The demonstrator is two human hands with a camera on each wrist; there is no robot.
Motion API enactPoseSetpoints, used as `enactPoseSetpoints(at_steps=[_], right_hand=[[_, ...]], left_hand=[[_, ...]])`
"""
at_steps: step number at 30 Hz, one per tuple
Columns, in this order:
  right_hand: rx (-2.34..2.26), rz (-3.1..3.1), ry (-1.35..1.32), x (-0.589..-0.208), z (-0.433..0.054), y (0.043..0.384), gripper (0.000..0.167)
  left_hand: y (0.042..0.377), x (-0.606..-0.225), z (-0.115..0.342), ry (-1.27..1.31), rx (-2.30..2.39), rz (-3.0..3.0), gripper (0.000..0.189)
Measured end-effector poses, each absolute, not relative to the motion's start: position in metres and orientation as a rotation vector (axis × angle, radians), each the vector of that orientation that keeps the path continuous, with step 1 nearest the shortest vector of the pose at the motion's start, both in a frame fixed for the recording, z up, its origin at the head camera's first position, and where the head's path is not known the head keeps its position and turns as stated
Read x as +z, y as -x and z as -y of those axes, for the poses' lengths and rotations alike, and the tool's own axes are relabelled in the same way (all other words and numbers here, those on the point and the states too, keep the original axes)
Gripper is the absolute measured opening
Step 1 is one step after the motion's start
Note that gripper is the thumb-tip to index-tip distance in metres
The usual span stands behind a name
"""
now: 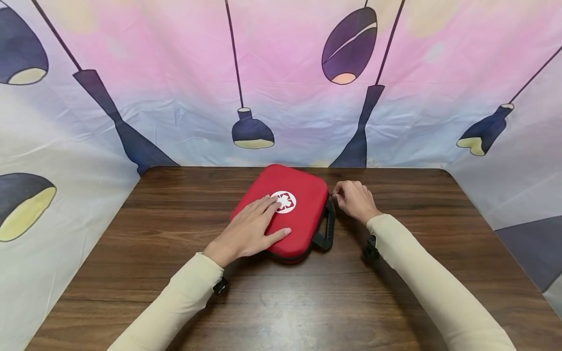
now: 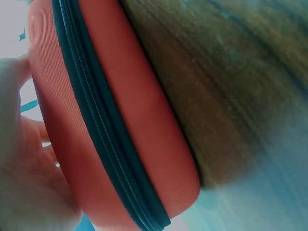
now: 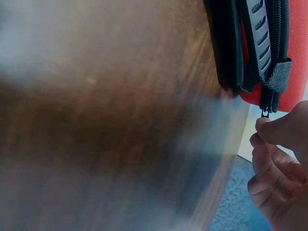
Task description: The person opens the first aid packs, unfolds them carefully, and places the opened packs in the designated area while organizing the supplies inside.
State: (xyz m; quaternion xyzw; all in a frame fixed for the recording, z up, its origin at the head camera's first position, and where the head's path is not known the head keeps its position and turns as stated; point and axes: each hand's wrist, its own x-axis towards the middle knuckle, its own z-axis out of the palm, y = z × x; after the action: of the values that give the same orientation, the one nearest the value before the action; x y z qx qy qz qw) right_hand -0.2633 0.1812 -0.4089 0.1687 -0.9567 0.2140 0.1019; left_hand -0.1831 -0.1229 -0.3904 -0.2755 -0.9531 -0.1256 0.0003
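A red hard-shell zip case (image 1: 305, 187) with a white round emblem (image 1: 286, 207) lies flat on the table. My left hand (image 1: 248, 229) rests on its lid, fingers spread and reaching the emblem. The left wrist view shows the black zipper band (image 2: 96, 101) running along the case's side, its two halves together there. At the case's right far corner, my right hand (image 1: 355, 200) pinches the zipper pull (image 3: 265, 113) between thumb and forefinger. The black carry handle (image 1: 327, 229) sticks out on that same side, nearer to me than the right hand.
The brown wooden table (image 1: 175, 287) stretches out around the case. Its far edge meets a hanging cloth backdrop (image 1: 184, 63) printed with lamps. Dark devices are strapped under both wrists, the right one (image 1: 371, 247) just over the table.
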Motion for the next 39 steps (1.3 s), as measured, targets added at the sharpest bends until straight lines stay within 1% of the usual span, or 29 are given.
enactPoseSetpoints(at_steps=[11, 23, 39], right_hand=[[0.695, 2.847, -0.427, -0.409, -0.175, 0.285, 0.011], [0.843, 2.865, -0.358, -0.412, -0.175, 0.300, 0.011], [0.988, 2.875, -0.501, -0.415, -0.189, 0.302, 0.012]], left_hand=[[0.179, -0.392, 0.119, 0.885, -0.345, 2.964, 0.083], [0.177, -0.395, 0.114, 0.920, -0.389, 2.969, 0.085], [0.178, -0.396, 0.112, 0.863, -0.462, 3.054, 0.093]])
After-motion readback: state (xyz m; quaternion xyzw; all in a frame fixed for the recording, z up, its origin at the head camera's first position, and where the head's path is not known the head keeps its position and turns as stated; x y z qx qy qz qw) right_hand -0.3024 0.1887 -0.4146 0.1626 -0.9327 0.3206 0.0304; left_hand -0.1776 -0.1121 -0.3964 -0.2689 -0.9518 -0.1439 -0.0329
